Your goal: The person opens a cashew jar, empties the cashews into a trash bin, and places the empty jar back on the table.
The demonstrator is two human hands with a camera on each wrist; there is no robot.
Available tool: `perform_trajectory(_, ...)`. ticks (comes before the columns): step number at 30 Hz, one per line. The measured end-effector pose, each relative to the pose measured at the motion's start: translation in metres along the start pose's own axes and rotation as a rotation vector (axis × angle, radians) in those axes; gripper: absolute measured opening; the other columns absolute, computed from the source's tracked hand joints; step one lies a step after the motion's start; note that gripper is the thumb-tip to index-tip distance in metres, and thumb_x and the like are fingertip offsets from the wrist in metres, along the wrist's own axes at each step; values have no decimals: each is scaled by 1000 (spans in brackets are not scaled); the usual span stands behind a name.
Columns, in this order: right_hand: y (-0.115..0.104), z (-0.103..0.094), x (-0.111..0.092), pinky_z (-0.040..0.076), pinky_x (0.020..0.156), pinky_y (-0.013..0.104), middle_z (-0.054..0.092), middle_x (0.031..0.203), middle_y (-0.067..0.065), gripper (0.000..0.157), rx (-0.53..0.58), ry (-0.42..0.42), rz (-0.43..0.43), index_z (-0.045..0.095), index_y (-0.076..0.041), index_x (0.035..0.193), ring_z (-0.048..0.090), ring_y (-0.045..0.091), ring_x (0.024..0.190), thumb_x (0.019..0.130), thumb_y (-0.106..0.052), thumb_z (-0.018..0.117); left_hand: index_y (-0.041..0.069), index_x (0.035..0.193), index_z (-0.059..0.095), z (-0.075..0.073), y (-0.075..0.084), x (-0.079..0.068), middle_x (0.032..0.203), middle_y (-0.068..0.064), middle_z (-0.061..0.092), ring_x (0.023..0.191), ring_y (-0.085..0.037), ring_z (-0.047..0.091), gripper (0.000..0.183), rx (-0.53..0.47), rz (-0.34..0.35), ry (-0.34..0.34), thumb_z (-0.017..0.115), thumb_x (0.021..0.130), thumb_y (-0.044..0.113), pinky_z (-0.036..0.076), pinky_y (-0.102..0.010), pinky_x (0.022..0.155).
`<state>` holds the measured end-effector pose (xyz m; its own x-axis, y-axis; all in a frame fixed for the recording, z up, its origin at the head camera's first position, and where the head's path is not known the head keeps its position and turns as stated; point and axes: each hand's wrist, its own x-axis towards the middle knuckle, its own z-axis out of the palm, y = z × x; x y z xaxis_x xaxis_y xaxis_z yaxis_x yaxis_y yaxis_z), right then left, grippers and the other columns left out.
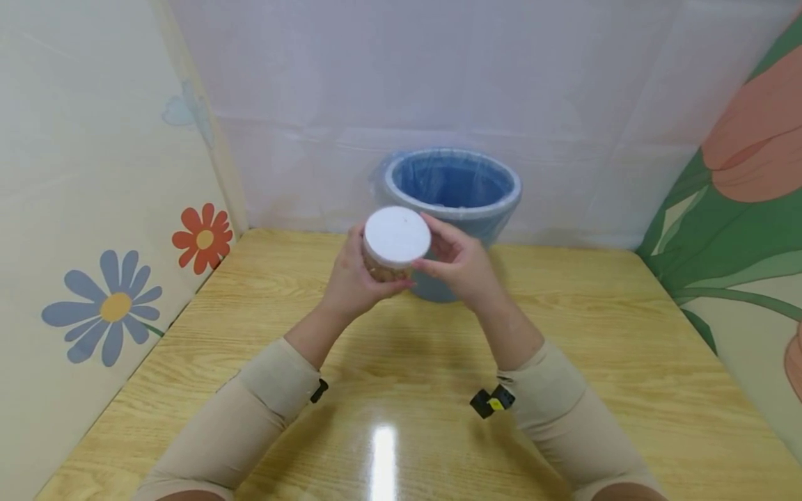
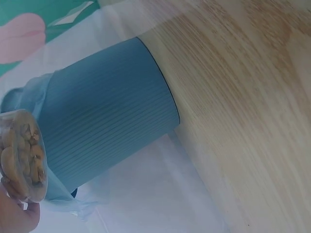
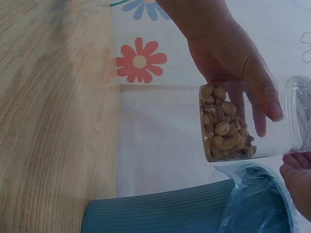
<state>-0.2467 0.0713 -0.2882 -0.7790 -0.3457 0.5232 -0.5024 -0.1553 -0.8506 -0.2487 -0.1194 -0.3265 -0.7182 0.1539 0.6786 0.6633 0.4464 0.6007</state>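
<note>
Raised above the table is a clear jar of cashews with a white lid (image 1: 397,234). My left hand (image 1: 352,278) grips the jar's body, its thumb across the near side. The right hand (image 1: 460,263) holds the lid's right edge between thumb and fingers. In the right wrist view, cashews (image 3: 223,128) fill the lower part of the jar, with the left hand (image 3: 233,53) around it and right fingertips (image 3: 297,182) by the lid end. The left wrist view shows the jar's base (image 2: 31,160) and part of the left hand (image 2: 17,216).
Behind the hands, a blue bin (image 1: 454,221) lined with a clear bag stands near the back of the wooden table (image 1: 269,306). A white sheet (image 1: 301,90) hangs behind it. Flower-painted walls (image 1: 94,174) flank both sides.
</note>
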Motion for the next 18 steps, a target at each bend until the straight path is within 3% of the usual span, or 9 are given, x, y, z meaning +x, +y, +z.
perform_trajectory(6, 0, -3, 0, 36, 102, 28, 44, 133, 23, 66, -29, -29, -3, 40, 8, 132, 44, 26, 124, 72, 16, 66, 8, 131, 33, -2, -2, 1, 130, -11, 45, 118, -24, 44, 97, -55, 10, -32, 89, 54, 24, 36, -43, 99)
perform_trajectory(13, -4, -8, -1, 40, 99, 30, 45, 135, 18, 66, -54, -73, 16, 42, 4, 133, 47, 25, 121, 72, 11, 68, 12, 134, 31, -6, -2, 2, 131, -10, 45, 119, -24, 44, 100, -141, -3, -144, 89, 53, 19, 34, -44, 101)
perform_trajectory(18, -3, -10, -1, 40, 98, 35, 46, 133, 20, 66, -24, -104, 14, 42, 5, 132, 48, 26, 119, 73, 12, 68, 4, 136, 28, -14, 18, 2, 132, -18, 43, 121, -31, 42, 102, -172, -32, -205, 87, 53, 7, 31, -46, 103)
